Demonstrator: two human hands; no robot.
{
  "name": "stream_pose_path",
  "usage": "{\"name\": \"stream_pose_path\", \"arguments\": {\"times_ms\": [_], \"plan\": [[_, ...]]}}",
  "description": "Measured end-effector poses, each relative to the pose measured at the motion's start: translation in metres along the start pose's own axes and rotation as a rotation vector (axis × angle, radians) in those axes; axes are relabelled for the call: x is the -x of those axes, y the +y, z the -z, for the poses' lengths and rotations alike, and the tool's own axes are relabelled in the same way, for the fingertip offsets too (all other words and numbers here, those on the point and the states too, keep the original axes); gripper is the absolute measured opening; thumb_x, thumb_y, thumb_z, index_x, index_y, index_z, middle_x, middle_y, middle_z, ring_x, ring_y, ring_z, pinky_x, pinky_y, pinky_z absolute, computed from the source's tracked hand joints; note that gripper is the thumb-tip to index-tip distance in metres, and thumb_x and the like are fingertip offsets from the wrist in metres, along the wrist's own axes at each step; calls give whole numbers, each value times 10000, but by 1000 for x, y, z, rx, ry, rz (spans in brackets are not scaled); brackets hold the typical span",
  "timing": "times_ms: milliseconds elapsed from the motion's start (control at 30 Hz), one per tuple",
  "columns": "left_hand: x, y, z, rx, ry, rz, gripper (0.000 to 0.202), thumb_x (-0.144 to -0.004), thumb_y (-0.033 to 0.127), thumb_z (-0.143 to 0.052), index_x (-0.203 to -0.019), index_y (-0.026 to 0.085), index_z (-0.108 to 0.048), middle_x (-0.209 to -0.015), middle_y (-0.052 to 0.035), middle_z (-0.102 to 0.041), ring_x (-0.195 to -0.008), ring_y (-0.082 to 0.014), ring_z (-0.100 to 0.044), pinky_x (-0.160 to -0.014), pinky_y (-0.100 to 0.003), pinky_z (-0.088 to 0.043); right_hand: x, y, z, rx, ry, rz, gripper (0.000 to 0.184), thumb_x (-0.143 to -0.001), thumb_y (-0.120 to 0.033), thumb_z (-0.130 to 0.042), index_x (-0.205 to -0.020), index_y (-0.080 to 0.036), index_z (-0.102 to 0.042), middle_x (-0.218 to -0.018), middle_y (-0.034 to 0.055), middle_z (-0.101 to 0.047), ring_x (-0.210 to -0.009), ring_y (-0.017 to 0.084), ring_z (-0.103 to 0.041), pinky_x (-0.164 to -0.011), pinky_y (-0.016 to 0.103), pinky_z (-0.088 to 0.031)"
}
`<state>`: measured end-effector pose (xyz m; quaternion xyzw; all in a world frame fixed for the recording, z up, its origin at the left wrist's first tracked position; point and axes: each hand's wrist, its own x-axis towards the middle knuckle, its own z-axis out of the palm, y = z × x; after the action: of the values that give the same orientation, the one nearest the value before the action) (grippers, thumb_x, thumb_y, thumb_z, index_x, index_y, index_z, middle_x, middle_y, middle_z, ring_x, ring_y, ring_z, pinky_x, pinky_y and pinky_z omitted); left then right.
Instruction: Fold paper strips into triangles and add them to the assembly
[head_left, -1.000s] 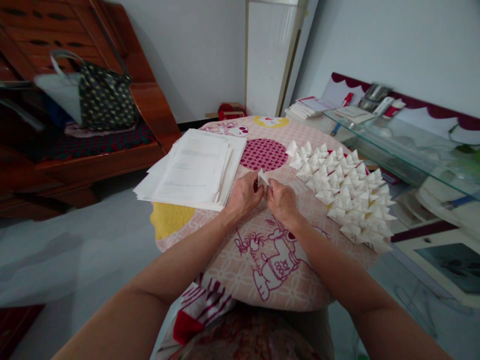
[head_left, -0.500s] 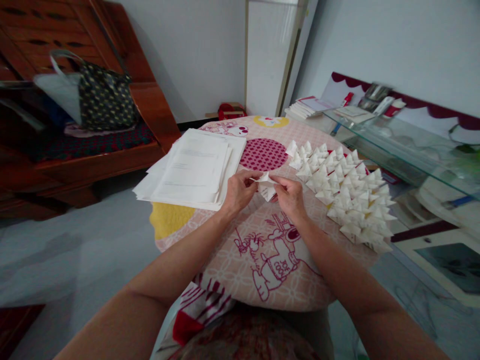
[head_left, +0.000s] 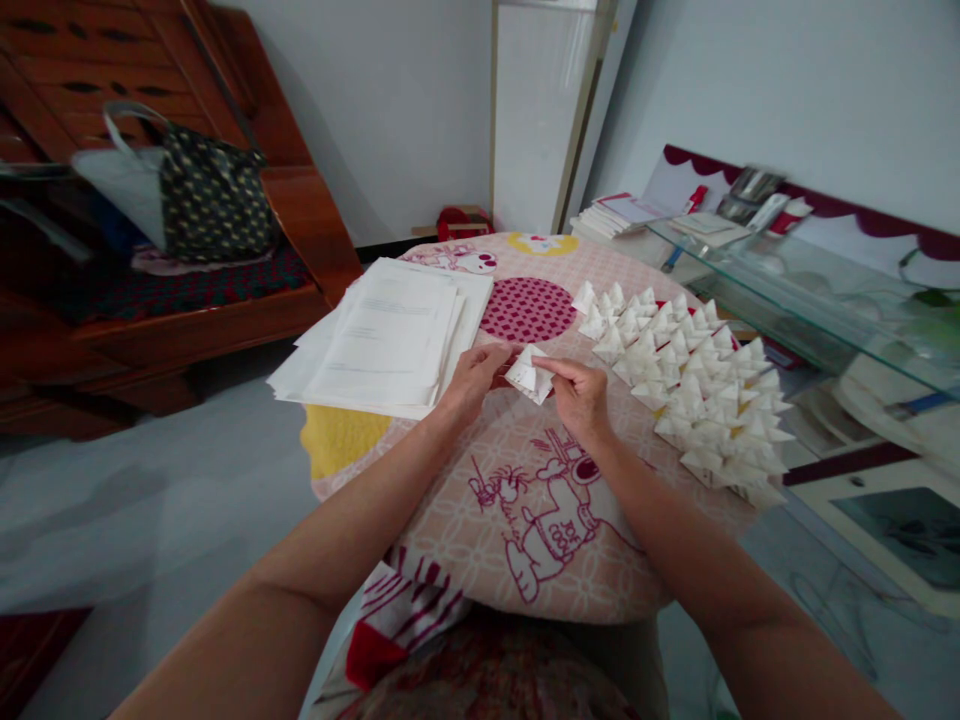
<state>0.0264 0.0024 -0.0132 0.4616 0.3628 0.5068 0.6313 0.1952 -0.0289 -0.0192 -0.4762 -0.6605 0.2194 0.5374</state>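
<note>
A small white folded paper piece [head_left: 529, 378] with a raised point is between my two hands, above the cloth-covered table. My left hand [head_left: 478, 380] grips its left edge, the fingertips partly behind the paper. On the other side, my right hand [head_left: 583, 398] has its index finger laid across the upper right of the piece; its other fingers are curled in and its thumb is hidden. To the right stand rows of similar pointed folded papers [head_left: 686, 385]. Left of my hands lies a stack of printed paper sheets [head_left: 382, 340].
A pink patterned cloth [head_left: 480, 540] covers the round table. The glass shelf [head_left: 810, 290] at right holds cups and small items. More papers [head_left: 611, 215] lie at the far edge. A wooden bench [head_left: 315, 230] with a dotted bag [head_left: 214, 195] stands at left.
The folded paper has opened out and tilted, showing more of its pointed face. My right index finger has stretched over it, and my left fingers have shifted slightly.
</note>
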Motion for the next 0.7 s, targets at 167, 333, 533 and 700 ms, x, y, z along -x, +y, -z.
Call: {"name": "stream_pose_path", "arguments": {"times_ms": [167, 333, 533, 700], "plan": [[0, 2, 1, 8, -7, 83, 399, -648, 487, -844, -618, 149, -634, -538, 10, -567, -484, -83, -460, -484, -227, -358, 2, -5, -3, 43, -129, 79, 442, -807, -123, -447, -964, -273, -832, -857, 33, -774, -789, 189, -687, -740, 328, -545], [0, 4, 3, 75, 36, 117, 348, -561, 383, -878, -595, 156, -616, -525, 20, -567, -468, -83, -470, -469, -233, -336, 2, -4, -3, 10, -174, 100, 446, -807, -107, -443, -949, -269, -833, -852, 35, -762, -768, 178, -668, -727, 316, -533], [-2, 0, 4, 10, 90, 82, 282, -589, 340, -837, -581, 159, -620, -516, 21, -559, -459, -77, -440, -466, -235, -305, 3, -2, -3, -26, -184, 42, 459, -772, -114, -467, -1011, -277, -822, -946, 29, -785, -868, 204, -698, -781, 344, -552], [-3, -2, 7, -110, 113, 5, 280, -656, 361, -793, -586, 154, -619, -512, 32, -528, -450, -63, -402, -466, -233, -265, 1, -8, 3, -112, -223, -85, 425, -749, -165, -502, -1017, -253, -820, -993, 23, -795, -915, 223, -707, -817, 364, -570]]}}
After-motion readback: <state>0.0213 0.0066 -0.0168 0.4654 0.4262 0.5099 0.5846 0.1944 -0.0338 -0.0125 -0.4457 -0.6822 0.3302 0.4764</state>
